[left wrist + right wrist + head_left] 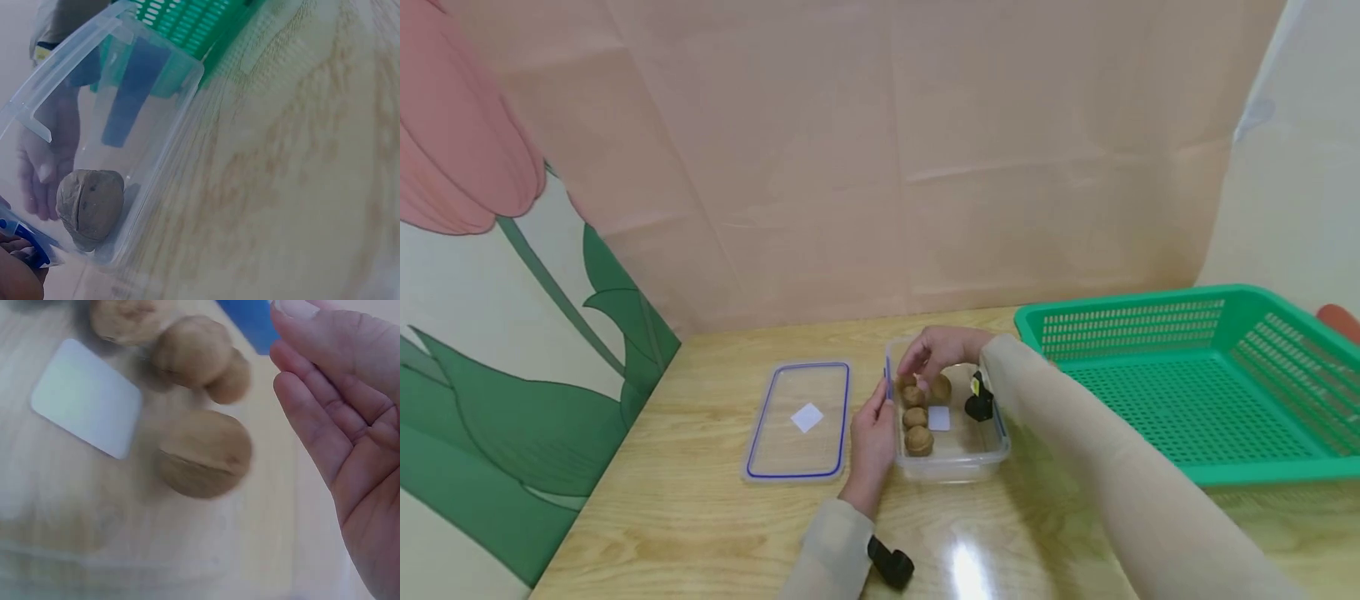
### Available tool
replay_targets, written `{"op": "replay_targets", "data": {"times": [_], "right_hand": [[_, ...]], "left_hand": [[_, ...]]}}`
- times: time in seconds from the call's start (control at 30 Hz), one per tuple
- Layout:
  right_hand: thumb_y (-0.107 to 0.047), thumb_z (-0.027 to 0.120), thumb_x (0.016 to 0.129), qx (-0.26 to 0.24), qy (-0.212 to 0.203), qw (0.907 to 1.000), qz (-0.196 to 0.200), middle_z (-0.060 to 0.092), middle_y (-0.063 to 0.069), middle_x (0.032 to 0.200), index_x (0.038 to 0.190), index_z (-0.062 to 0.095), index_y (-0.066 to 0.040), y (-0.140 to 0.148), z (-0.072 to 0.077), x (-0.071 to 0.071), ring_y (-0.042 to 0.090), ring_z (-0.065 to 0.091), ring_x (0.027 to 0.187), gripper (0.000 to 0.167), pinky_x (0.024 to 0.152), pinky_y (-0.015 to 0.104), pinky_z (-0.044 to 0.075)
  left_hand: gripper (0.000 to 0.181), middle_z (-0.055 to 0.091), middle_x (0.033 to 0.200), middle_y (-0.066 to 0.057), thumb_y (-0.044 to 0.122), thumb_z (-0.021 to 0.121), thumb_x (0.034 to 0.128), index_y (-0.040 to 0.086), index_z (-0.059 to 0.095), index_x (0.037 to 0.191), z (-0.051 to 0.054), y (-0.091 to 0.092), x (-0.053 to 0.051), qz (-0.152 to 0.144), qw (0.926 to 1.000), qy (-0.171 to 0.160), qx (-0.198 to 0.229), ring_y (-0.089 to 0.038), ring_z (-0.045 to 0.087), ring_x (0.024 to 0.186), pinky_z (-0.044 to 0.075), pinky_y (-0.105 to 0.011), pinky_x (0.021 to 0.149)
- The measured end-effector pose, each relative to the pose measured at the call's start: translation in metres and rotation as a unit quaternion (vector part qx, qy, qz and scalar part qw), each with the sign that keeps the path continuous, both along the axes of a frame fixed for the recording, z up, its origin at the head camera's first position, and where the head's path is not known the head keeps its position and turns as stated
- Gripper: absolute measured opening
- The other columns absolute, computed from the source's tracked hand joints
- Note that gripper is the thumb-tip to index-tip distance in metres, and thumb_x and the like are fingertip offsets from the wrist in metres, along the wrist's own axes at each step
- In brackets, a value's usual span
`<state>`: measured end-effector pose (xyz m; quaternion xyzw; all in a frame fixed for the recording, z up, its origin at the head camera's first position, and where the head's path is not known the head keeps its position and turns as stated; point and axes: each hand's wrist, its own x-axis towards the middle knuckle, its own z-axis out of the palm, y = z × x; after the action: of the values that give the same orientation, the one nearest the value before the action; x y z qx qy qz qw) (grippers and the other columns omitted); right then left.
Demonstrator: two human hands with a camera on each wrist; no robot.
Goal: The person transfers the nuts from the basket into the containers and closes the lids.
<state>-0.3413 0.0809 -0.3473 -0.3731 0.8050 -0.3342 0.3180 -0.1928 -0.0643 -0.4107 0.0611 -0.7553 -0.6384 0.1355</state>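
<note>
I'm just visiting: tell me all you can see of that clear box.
The clear box is see-through, apparently plastic, rectangular with rounded corners, and has no lid on. A blue strip shows at its left side, where the left hand holds it. It sits upright on the wooden table, between its likely lid and the green basket. Several walnuts and a white square show inside. The right hand reaches over it, empty.
</note>
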Motion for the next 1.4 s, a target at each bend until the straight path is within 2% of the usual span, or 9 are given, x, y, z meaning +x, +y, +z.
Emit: {"op": "replay_targets", "data": {"times": [0.2, 0.43, 0.7, 0.9, 1.03, 1.17, 1.27, 1.4], "right_hand": [[-0.001, 0.066, 0.08, -0.007, 0.014, 0.9997, -0.018, 0.06, 0.017, 0.122, 0.117, 0.061, 0.003, 0.016, 0.019, -0.004, 0.029, 0.055, 0.115, 0.037, 0.098, 0.038, 0.046], [-0.006, 0.07, 0.079, -0.044, 0.026, 0.9976, -0.047, 0.059, 0.021, 0.122, 0.116, 0.06, 0.005, 0.04, 0.042, -0.005, 0.035, 0.054, 0.114, 0.04, 0.097, 0.041, 0.047], [-0.004, 0.07, 0.078, -0.061, 0.019, 0.9936, -0.094, 0.057, 0.022, 0.124, 0.118, 0.058, 0.006, 0.067, 0.056, -0.004, 0.035, 0.052, 0.116, 0.042, 0.096, 0.041, 0.048], [-0.011, 0.071, 0.078, -0.065, 0.027, 0.9898, -0.124, 0.056, 0.021, 0.126, 0.12, 0.057, 0.005, 0.092, 0.058, -0.005, 0.031, 0.053, 0.116, 0.047, 0.098, 0.042, 0.046], [-0.011, 0.071, 0.079, -0.074, 0.028, 0.9863, -0.145, 0.058, 0.017, 0.125, 0.12, 0.056, 0.007, 0.11, 0.056, -0.006, 0.02, 0.057, 0.111, 0.047, 0.097, 0.036, 0.047], [-0.013, 0.07, 0.08, -0.076, 0.033, 0.9834, -0.161, 0.061, 0.012, 0.123, 0.12, 0.057, 0.004, 0.125, 0.055, -0.004, 0.013, 0.058, 0.107, 0.046, 0.096, 0.032, 0.046], [-0.015, 0.07, 0.08, -0.078, 0.036, 0.9808, -0.176, 0.061, 0.01, 0.123, 0.12, 0.059, 0.001, 0.135, 0.054, -0.001, 0.018, 0.056, 0.11, 0.044, 0.097, 0.035, 0.045], [-0.017, 0.069, 0.081, -0.083, 0.041, 0.9767, -0.194, 0.058, 0.014, 0.126, 0.121, 0.058, 0.001, 0.148, 0.053, 0.004, 0.024, 0.054, 0.115, 0.045, 0.1, 0.041, 0.042]], "left_hand": [[0.04, 0.047, 0.137, -0.008, 0.013, 0.046, 0.0939, 0.009, 0.048, 0.133, 0.0, -0.001, 0.0, -0.002, 1.0, -0.002, 0.001, -0.025, 0.042, 0.128, 0.035, -0.041, 0.107], [0.04, 0.047, 0.136, -0.007, 0.012, 0.047, 0.0931, 0.009, 0.05, 0.132, 0.0, -0.001, 0.0, 0.003, 1.0, -0.001, 0.002, -0.026, 0.042, 0.128, 0.035, -0.04, 0.106], [0.04, 0.046, 0.138, -0.006, 0.013, 0.047, 0.0932, 0.01, 0.049, 0.133, 0.001, -0.004, 0.001, 0.003, 0.9999, -0.009, 0.012, -0.025, 0.04, 0.129, 0.035, -0.039, 0.107], [0.04, 0.045, 0.139, -0.007, 0.012, 0.046, 0.0935, 0.01, 0.048, 0.133, 0.0, -0.004, 0.0, 0.008, 0.9998, -0.012, 0.016, -0.026, 0.039, 0.13, 0.034, -0.04, 0.107], [0.04, 0.045, 0.139, -0.006, 0.013, 0.046, 0.094, 0.011, 0.048, 0.134, -0.001, -0.005, -0.002, 0.005, 0.9998, -0.014, 0.017, -0.025, 0.038, 0.131, 0.034, -0.04, 0.107], [0.04, 0.045, 0.14, -0.006, 0.013, 0.045, 0.0941, 0.012, 0.048, 0.134, -0.002, -0.006, -0.002, 0.004, 0.9998, -0.015, 0.011, -0.024, 0.037, 0.131, 0.033, -0.04, 0.108], [0.04, 0.045, 0.14, -0.006, 0.013, 0.045, 0.094, 0.011, 0.047, 0.134, -0.003, -0.007, -0.002, 0.005, 0.9998, -0.016, 0.01, -0.025, 0.037, 0.131, 0.033, -0.04, 0.107], [0.04, 0.045, 0.139, -0.006, 0.013, 0.045, 0.094, 0.011, 0.047, 0.134, -0.003, -0.008, -0.003, 0.007, 0.9997, -0.018, 0.014, -0.026, 0.038, 0.131, 0.033, -0.041, 0.107]]}}
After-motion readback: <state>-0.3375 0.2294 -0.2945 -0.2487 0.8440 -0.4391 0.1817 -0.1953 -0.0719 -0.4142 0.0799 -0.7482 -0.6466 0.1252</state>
